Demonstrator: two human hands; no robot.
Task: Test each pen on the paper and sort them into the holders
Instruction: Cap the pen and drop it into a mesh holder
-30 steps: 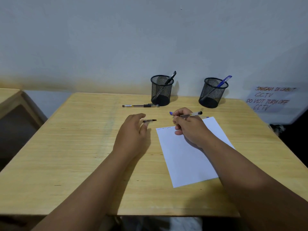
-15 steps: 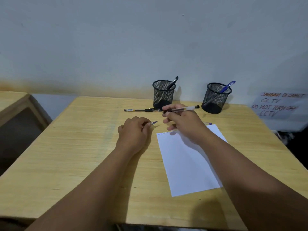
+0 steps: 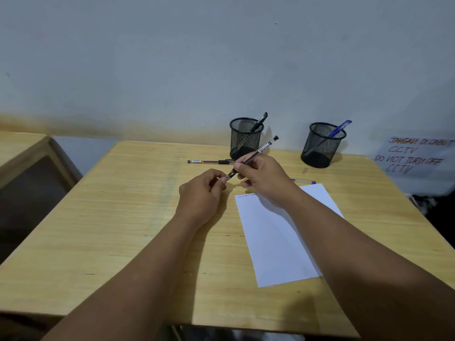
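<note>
My right hand (image 3: 264,177) grips a clear-barrelled black pen (image 3: 261,150), tilted with its tip down-left. My left hand (image 3: 200,193) pinches a small pen cap (image 3: 222,178) right at that tip; whether cap and tip touch I cannot tell. A white paper (image 3: 278,237) with a short scribble at its top edge lies under my right wrist. At the table's back stand two black mesh holders: the left holder (image 3: 245,139) has a black pen, the right holder (image 3: 322,146) a blue pen. A black pen (image 3: 209,162) lies left of the left holder. Behind my right hand lies a blue-capped pen (image 3: 305,181).
The wooden table (image 3: 123,230) stands against a pale wall. A handwritten CCTV sign (image 3: 413,156) leans at the right. Another wooden table (image 3: 22,148) stands at the left, with a gap between.
My right hand lifted the pen off the paper and swung its tip left. My left hand picked up the cap and brought it to the tip.
</note>
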